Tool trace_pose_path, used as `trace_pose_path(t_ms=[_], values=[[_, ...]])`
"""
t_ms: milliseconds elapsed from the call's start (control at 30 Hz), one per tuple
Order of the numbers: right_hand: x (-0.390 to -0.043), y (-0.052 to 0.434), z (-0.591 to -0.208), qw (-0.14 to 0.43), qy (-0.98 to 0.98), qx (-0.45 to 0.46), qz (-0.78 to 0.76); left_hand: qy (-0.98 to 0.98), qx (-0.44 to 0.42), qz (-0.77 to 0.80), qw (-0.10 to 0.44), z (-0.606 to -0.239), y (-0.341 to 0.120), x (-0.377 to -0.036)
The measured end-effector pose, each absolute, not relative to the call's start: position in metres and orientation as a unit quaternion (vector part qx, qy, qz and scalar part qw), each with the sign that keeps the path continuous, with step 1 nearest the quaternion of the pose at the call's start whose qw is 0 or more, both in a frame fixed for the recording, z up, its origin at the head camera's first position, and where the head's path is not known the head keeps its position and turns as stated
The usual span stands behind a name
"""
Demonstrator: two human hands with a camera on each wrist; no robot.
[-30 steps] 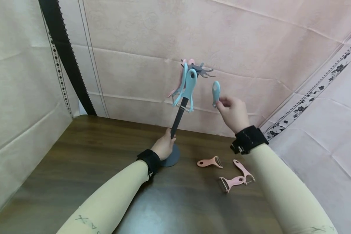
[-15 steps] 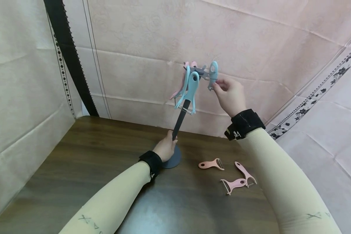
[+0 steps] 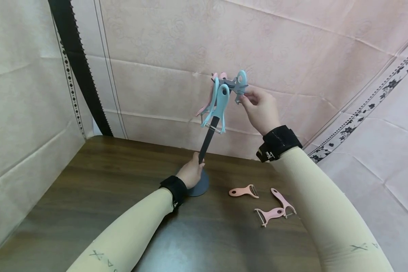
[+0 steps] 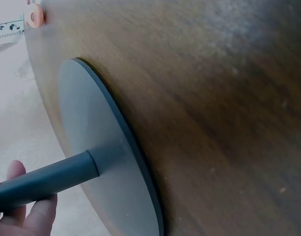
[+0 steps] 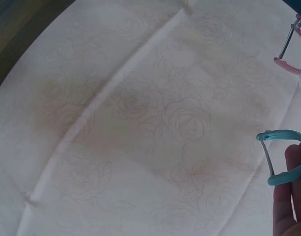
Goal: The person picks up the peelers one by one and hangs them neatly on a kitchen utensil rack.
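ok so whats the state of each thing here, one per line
stand: upright on the table, tilted slightly
left hand: grips the stand's pole
right hand: pinches a blue peeler
blue peeler: at a top hook
three pink peelers: flat on the table

Soft, even light is seen in all views, with no hard shadows. A dull sheen is shown on the table (image 3: 197,241) below the forearms. The table grain is blurred in the left wrist view.

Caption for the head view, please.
Left hand grips rack pole; right hand holds blue peeler at its hooks.
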State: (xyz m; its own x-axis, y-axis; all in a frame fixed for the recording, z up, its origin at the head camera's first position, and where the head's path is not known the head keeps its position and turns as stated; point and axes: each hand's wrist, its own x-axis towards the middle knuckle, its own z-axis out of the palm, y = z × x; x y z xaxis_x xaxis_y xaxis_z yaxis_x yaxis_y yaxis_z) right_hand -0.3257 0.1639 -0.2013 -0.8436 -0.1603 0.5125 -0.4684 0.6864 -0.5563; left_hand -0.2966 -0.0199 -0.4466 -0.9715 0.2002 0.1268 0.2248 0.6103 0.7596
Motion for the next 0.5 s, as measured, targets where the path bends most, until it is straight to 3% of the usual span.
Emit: trace_pose_path(t_ms=[500], values=[[-0.3273, 0.1545, -0.2071, 0.206, -0.912, 0.176, 0.309, -0.901, -0.126, -0.413, 0.029, -0.4462, -0.0206, -0.2952]])
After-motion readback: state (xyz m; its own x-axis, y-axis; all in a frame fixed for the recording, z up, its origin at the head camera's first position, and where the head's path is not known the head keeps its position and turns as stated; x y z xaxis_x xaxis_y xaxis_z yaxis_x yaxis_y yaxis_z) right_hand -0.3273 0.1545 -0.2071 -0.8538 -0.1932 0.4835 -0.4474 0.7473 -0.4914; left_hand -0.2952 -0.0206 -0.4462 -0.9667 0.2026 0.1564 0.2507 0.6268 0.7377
